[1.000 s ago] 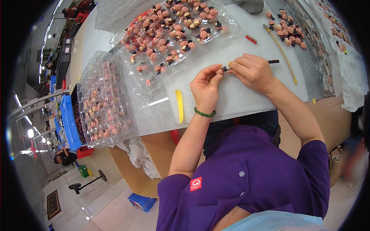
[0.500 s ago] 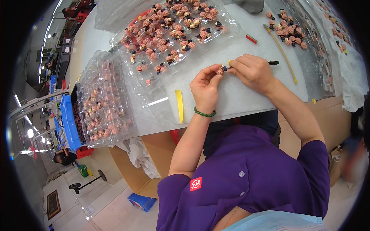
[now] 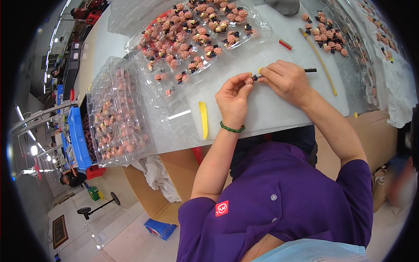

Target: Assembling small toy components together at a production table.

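Between the thumb and fingers of my left hand (image 3: 233, 98) is a small figurine (image 3: 249, 80) with pink curly hair and a dark part facing my other hand. My right hand (image 3: 286, 83) is closed around a black pen (image 3: 310, 70), whose back end sticks out past the knuckles. The pen's front end meets or nearly meets the figurine's dark part; contact is too small to make out. A bit of yellow shows at a right fingertip. Both hands are over a white mat (image 3: 270, 109), and a green bead bracelet (image 3: 231, 127) circles my left wrist.
Clear trays (image 3: 126, 46) of similar figurines stand ahead and to the left. Loose figurines (image 3: 329, 37) lie at the far right beside a thin wooden stick (image 3: 321, 63). A yellow strip (image 3: 203, 120) and a small red-green block (image 3: 285, 44) rest on the mat. A cardboard box (image 3: 174, 174) stands below.
The figurine has turned slightly in my left fingers, showing more pink hair. Both hands stay in nearly the same place.
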Tool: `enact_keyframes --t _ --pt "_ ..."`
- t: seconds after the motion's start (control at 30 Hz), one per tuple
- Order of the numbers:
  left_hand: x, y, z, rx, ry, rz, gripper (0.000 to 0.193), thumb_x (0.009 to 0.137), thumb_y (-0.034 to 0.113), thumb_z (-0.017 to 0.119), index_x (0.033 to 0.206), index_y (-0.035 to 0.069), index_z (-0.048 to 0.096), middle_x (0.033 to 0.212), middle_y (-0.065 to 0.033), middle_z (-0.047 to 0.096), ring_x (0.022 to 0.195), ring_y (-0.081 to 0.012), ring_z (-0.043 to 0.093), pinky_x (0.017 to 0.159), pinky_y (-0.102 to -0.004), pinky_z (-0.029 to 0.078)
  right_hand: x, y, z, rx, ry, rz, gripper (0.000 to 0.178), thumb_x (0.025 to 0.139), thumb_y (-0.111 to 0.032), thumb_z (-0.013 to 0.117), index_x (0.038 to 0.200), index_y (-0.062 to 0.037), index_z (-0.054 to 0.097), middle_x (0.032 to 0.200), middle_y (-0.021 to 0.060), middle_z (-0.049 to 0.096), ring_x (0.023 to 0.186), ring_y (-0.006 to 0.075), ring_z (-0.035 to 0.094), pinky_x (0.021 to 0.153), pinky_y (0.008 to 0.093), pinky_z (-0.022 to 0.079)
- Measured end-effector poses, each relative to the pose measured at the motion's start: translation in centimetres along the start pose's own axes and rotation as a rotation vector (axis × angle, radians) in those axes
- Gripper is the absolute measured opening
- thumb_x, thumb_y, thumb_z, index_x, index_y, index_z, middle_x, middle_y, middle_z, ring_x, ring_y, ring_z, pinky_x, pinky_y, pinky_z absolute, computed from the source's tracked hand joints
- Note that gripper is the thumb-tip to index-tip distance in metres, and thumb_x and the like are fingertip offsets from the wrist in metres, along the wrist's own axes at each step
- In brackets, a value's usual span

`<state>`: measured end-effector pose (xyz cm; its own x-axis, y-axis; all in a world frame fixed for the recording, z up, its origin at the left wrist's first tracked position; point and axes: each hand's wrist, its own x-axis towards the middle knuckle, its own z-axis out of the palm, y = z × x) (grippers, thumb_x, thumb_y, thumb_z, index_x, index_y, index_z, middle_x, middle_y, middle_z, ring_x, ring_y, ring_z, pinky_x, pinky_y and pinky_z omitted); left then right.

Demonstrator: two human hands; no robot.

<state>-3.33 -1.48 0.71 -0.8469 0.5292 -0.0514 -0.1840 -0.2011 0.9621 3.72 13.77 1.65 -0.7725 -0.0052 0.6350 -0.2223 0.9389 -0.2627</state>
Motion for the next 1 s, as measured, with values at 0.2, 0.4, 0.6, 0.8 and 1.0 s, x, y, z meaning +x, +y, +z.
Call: enact_keyframes --t 0.2,0.4,0.6,0.8,1.0 --pt "0.09 -0.29 0.03 -0.012 0.016 0.004 0.025 0.077 -0.012 0.056 0.102 -0.007 0.057 0.098 -0.0105 0.062 0.088 -0.0138 0.060 0.080 -0.0233 0.049 0.03 0.05 0.01 -0.007 0.013 -0.008 0.022 0.065 -0.015 0.071 0.083 -0.0043 0.061 0.072 0.0044 0.058 0.060 0.0187 0.054 0.051 0.0299 0.045" --pt "0.10 -0.27 0.22 -0.028 0.031 0.004 0.026 0.079 -0.010 0.057 0.104 -0.008 0.056 0.099 -0.0116 0.061 0.090 -0.0152 0.060 0.081 -0.0244 0.049 0.26 -0.06 -0.34 0.003 0.003 -0.002 0.023 0.065 -0.015 0.071 0.084 -0.0042 0.062 0.072 0.0044 0.058 0.060 0.0185 0.054 0.052 0.0292 0.045" --pt "0.08 -0.15 0.27 -0.019 0.027 0.003 0.025 0.079 -0.009 0.058 0.104 -0.008 0.056 0.098 -0.0120 0.062 0.089 -0.0154 0.060 0.080 -0.0246 0.050 0.13 0.20 -0.22 -0.010 0.012 -0.013 0.025 0.064 -0.016 0.071 0.085 -0.0043 0.062 0.072 0.0041 0.058 0.060 0.0180 0.054 0.051 0.0288 0.044" --pt "0.09 -0.09 0.25 -0.023 0.027 -0.004 0.025 0.079 -0.008 0.059 0.104 -0.008 0.056 0.096 -0.0117 0.062 0.087 -0.0151 0.060 0.079 -0.0244 0.050 0.08 0.07 -0.16 -0.039 0.012 -0.035 0.024 0.063 -0.015 0.071 0.082 -0.0052 0.062 0.072 0.0023 0.058 0.060 0.0167 0.054 0.050 0.0279 0.044" --pt "0.15 -0.19 0.16 -0.022 0.025 -0.002 0.025 0.079 -0.007 0.059 0.104 -0.007 0.056 0.095 -0.0115 0.062 0.086 -0.0147 0.060 0.079 -0.0243 0.050 -0.03 0.15 -0.13 -0.041 0.011 -0.039 0.025 0.061 -0.014 0.071 0.083 -0.0056 0.061 0.072 0.0023 0.057 0.060 0.0167 0.053 0.050 0.0282 0.044"
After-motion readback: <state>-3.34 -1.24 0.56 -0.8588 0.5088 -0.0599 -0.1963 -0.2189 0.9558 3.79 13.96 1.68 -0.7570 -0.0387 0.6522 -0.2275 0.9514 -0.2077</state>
